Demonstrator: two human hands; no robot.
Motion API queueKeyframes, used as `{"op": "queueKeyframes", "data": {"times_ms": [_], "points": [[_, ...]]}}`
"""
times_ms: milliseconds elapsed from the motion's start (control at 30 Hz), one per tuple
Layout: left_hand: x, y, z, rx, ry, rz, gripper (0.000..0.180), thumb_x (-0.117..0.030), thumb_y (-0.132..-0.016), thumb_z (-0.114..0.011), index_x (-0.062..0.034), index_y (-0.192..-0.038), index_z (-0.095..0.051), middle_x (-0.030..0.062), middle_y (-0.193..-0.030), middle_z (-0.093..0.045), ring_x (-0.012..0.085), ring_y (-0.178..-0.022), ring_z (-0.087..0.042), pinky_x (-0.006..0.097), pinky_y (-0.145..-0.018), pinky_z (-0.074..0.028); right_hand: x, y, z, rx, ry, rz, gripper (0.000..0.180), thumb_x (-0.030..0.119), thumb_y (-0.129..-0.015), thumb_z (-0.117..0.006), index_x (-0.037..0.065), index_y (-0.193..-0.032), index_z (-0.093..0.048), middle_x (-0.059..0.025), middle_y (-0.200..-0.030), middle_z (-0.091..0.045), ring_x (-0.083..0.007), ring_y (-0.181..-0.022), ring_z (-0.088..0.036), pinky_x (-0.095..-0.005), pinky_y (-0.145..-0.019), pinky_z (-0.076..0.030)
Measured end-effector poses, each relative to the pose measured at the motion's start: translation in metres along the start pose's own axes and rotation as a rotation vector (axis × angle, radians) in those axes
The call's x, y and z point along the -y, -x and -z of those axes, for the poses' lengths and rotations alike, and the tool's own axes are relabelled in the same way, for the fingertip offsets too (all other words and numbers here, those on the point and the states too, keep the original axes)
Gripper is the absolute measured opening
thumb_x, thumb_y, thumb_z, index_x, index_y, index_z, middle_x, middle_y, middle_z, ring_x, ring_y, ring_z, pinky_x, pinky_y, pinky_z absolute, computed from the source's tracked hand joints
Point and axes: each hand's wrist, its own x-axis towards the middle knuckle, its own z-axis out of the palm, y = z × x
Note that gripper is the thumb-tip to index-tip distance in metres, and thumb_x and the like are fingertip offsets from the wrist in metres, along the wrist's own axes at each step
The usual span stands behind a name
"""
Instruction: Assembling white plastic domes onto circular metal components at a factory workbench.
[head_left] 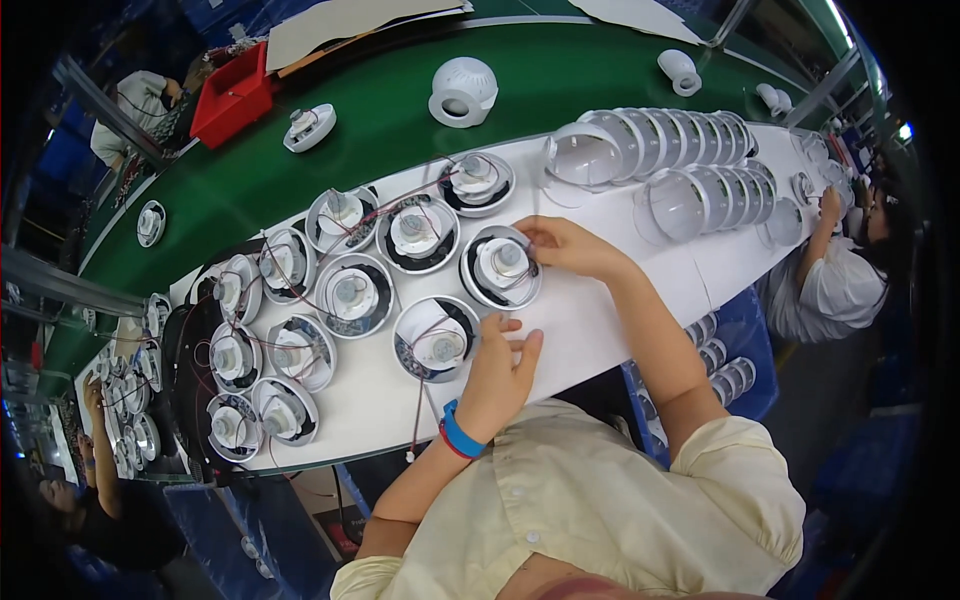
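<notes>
On the white worktop, a round white housing with a black inner ring and a pale round centre part lies face up. The thumb and fingers of my right hand close on its right rim. Just below and in front of it is my left hand, fingers apart and bent, with nothing visible in it; a blue band circles that wrist. A similar wired housing lies beside my left hand, with a thin cable hanging over the near edge. Several more open housings with reddish wires cover the left part of the worktop.
Nested clear domes with white rings lie in rows at the right. Beyond runs a green belt with a white ball-shaped shell and a red bin. A blue crate stands below. People work at both sides.
</notes>
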Motion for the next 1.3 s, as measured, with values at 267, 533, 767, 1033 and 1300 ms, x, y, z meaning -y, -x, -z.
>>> {"op": "queueKeyframes", "data": {"times_ms": [267,533,767,1033,1300], "points": [[0.012,-0.023,-0.010,-0.238,-0.084,-0.060,0.044,-0.018,-0.102,-0.047,0.0114,-0.130,-0.032,0.0311,-0.100,-0.062,0.0366,-0.091,-0.066,0.041,-0.076,-0.050,-0.019,0.113,-0.012,0.048,0.101,-0.111,0.033,0.005,-0.094,-0.061,0.004,-0.125,-0.050,0.0004,-0.093,-0.054,-0.0055,-0.076,-0.054,-0.0215,-0.063,-0.046],[0.017,-0.038,-0.001,-0.100,-0.008,-0.084,0.044,-0.023,-0.106,-0.035,0.0066,-0.139,-0.041,0.0252,-0.119,-0.060,0.0327,-0.103,-0.065,0.036,-0.080,-0.054,-0.013,0.110,-0.023,-0.334,-0.119,-0.049,0.034,0.011,-0.098,-0.055,0.000,-0.131,-0.053,-0.0069,-0.104,-0.065,-0.0088,-0.065,-0.057,-0.0231,-0.058,-0.048],[0.009,-0.016,0.006,0.074,0.438,0.167,0.046,-0.022,-0.106,-0.036,0.0027,-0.144,-0.038,0.0163,-0.123,-0.058,0.0226,-0.100,-0.066,0.032,-0.073,-0.063,-0.022,0.119,-0.039,-0.337,-0.239,-0.121,0.029,0.007,-0.097,-0.056,-0.005,-0.123,-0.058,-0.0048,-0.083,-0.066,-0.0094,-0.063,-0.059,-0.0229,-0.058,-0.050],[-0.015,-0.005,-0.008,-0.323,-0.526,-0.367,0.034,-0.009,-0.096,-0.052,0.0041,-0.127,-0.056,0.0227,-0.109,-0.063,0.0353,-0.094,-0.065,0.042,-0.080,-0.052,-0.022,0.112,-0.035,-0.380,-0.213,-0.182,0.026,0.003,-0.093,-0.056,-0.006,-0.117,-0.060,-0.0055,-0.082,-0.067,-0.0100,-0.062,-0.063,-0.0220,-0.052,-0.052],[0.012,0.012,-0.019,0.489,-0.660,-1.192,0.022,-0.029,-0.093,-0.060,-0.0089,-0.101,-0.060,0.0083,-0.082,-0.051,0.0275,-0.080,-0.055,0.044,-0.075,-0.046,-0.024,0.102,-0.028,-0.293,-0.127,-0.102,0.023,0.005,-0.092,-0.060,-0.003,-0.113,-0.059,-0.0042,-0.075,-0.060,-0.0101,-0.063,-0.062,-0.0221,-0.052,-0.052]]}}
